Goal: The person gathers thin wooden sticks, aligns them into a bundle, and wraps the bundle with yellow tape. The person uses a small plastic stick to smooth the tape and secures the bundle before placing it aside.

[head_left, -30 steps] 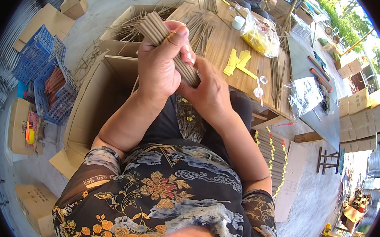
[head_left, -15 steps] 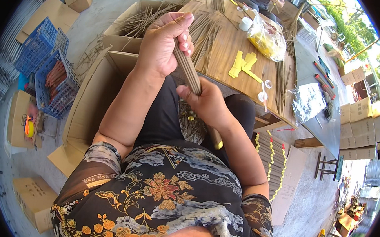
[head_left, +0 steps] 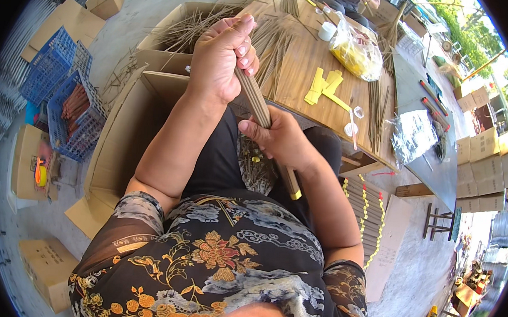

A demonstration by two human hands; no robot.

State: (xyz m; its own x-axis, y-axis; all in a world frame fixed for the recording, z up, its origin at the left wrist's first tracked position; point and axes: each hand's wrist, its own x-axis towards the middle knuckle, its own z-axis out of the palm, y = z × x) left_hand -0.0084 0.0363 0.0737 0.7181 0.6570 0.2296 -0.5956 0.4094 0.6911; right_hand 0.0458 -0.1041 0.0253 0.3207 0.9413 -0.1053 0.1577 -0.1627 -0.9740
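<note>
My left hand (head_left: 221, 59) is closed around the upper end of a bundle of brown incense sticks (head_left: 253, 96), thumb pointing up. Lower down, my right hand (head_left: 282, 138) wraps the same bundle, its thumb lying across the sticks. The bundle slants over my lap, and a yellow band (head_left: 296, 194) circles its lower end. Beyond my hands, loose sticks (head_left: 276, 45) lie on a wooden table (head_left: 302, 64). Yellow paper strips (head_left: 325, 87) and a clear plastic bag (head_left: 355, 55) with yellow contents are on the table too.
An open cardboard box (head_left: 122, 143) stands left of my legs; a box of loose sticks (head_left: 186, 33) is behind it. Blue crates (head_left: 74, 113) sit farther left. Yellow-banded bundles (head_left: 354, 204) lie on a board at my right. Another person (head_left: 347, 3) sits across the table.
Both hands keep their hold on the bundle. They and the bundle have shifted very slightly to the right; little else differs.
</note>
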